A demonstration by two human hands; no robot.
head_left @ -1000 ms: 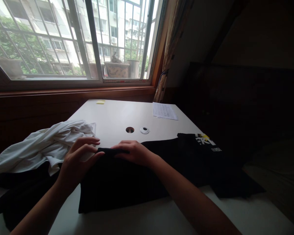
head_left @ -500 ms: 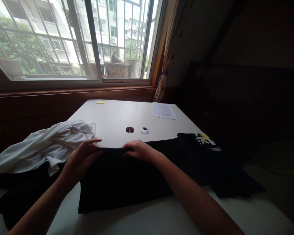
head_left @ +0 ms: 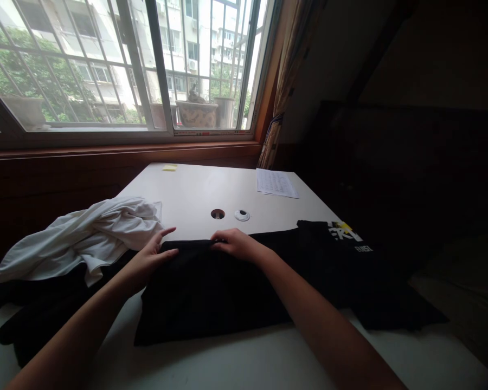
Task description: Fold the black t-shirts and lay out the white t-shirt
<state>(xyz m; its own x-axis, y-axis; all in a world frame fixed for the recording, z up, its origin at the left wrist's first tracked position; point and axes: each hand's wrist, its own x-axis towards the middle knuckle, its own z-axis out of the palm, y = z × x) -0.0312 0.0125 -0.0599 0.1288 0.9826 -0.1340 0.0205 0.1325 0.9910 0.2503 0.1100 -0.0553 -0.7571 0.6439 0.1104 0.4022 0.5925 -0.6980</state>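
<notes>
My hands on the far edge of a black shirt (head_left: 219, 292), spread over the white table (head_left: 191, 189).
My right hand (head_left: 238, 245) pinches that edge with fingers bent, a little farther right than a second ago; my left hand (head_left: 152, 257) has opened wider, thumb and forefinger apart at the shirt's far left corner, and I can't tell whether it grips any cloth. The printed end lies to the right, the crumpled white cloth (head_left: 85, 233) to the left, the papers (head_left: 277, 183) at the far right.
</notes>
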